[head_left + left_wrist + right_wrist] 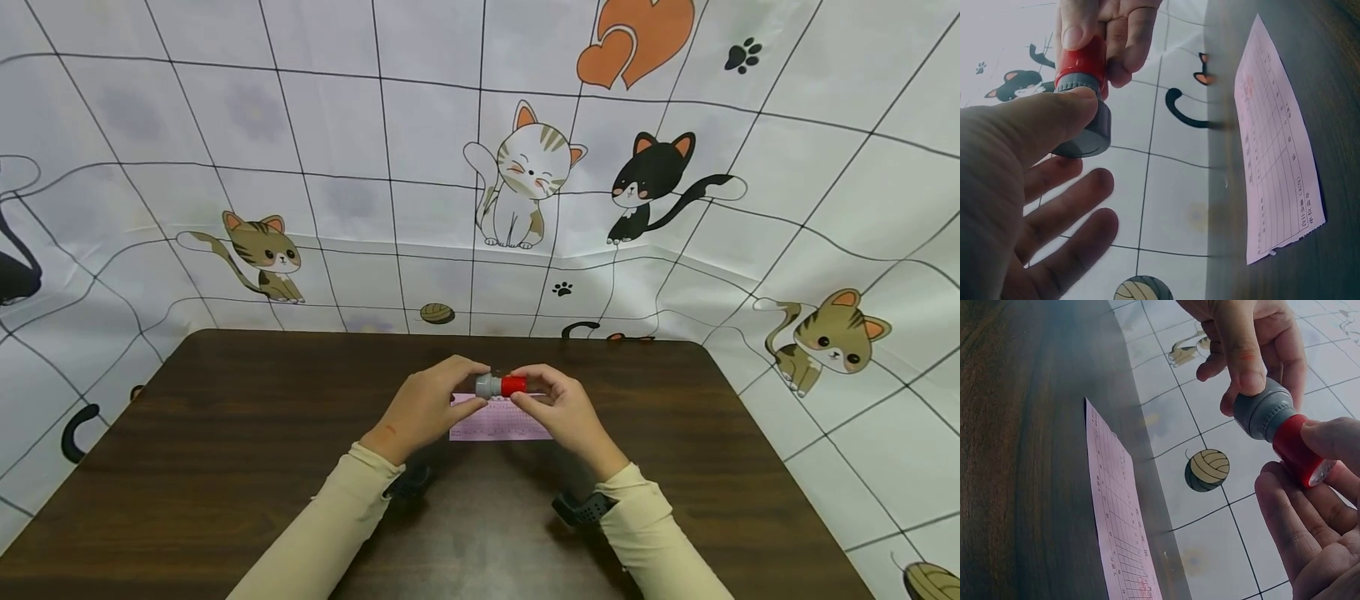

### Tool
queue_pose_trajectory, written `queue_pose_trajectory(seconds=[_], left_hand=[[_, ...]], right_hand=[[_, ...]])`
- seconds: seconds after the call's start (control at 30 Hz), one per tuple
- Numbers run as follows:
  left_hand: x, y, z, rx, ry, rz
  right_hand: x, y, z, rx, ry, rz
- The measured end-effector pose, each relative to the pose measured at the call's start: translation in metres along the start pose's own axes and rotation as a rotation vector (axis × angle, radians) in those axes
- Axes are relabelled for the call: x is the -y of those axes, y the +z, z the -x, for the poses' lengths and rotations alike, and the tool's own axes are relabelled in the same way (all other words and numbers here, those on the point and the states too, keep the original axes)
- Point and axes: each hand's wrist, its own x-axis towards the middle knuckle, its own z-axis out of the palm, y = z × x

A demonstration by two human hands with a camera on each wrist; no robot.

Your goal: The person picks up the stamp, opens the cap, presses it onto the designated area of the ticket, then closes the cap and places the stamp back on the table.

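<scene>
My left hand and right hand hold a small red-and-grey stamp between them, level above the table. The left thumb and fingers pinch the wide grey end. On the other side, the right thumb and fingers grip the red end. A ribbed grey collar shows between the two parts. Beneath the hands lies a pink printed slip with ruled lines; a faint red mark shows on it in the left wrist view.
The dark wooden table has rounded far corners. Behind it and at both sides hangs a white grid-patterned sheet printed with cartoon cats. Dark bands are worn at the wrists, below the cream sleeves.
</scene>
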Motion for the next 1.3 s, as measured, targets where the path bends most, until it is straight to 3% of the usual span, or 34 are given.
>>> queue_pose_trajectory(seconds=[0.17, 0.5, 0.9, 1.13, 1.3], left_hand=[[0.002, -0.002, -0.002, 0.052, -0.072, -0.035], [0.016, 0.004, 0.000, 0.214, -0.177, -0.217], [0.025, 0.013, 0.007, 0.310, -0.254, -0.198], [0.029, 0.016, 0.011, 0.360, -0.269, -0.220], [0.028, 0.017, 0.012, 0.360, -0.265, -0.208]], right_hand=[[0.001, -0.005, -0.002, -0.028, 0.017, 0.018], [-0.014, -0.022, -0.003, -0.135, 0.069, 0.043], [-0.029, -0.034, -0.004, -0.278, 0.183, 0.127], [-0.034, -0.037, -0.004, -0.292, 0.217, 0.223], [-0.035, -0.039, -0.004, -0.296, 0.205, 0.263]])
